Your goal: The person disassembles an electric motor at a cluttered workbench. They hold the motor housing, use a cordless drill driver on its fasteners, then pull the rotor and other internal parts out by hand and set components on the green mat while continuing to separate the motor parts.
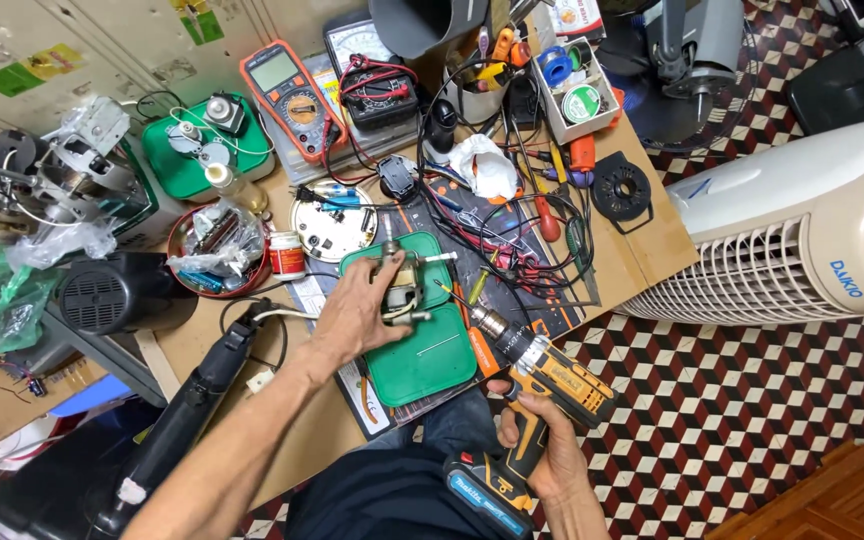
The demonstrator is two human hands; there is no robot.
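Hands first: left hand (357, 312) is spread flat and pressing down on a small motor assembly (402, 285) that sits on the upper part of the green tray (432, 365); right hand (542, 445) is wrapped tight around the grip of an orange cordless drill (532, 385), held just off the tray's right edge with its chuck tipped toward the motor. Looks to me like the step of driving or backing out a screw on that motor; bit isn't on it yet. Next move probably needs the bit lined up square on a screw head while the left keeps the part from spinning. Behind the tray there's an orange multimeter (290, 98) and a mess of red and black leads (512, 225) on the counter (642, 250); right of the tray, off the counter, stands a white air cooler (802, 240).
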